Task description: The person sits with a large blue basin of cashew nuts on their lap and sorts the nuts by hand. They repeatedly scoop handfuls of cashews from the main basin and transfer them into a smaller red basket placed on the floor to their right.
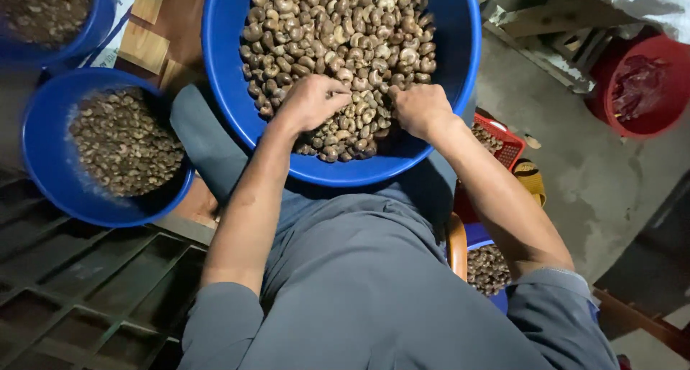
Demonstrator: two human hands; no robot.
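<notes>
While both hands dig into the cashew nuts (pixel 338 47) in the big blue basin (pixel 460 39), left hand (pixel 310 100) and right hand (pixel 420 110) curl loosely; whatever's pinched is hidden, can't tell.

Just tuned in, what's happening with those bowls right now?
A seated person in grey clothes has both hands in a large round blue plastic basin on their lap, filled with curved brownish cashew nuts. The left hand and the right hand rest on the near part of the pile, fingers curled into the nuts. A second, smaller blue basin of darker nuts sits at the left, and a red basket at the right.
</notes>
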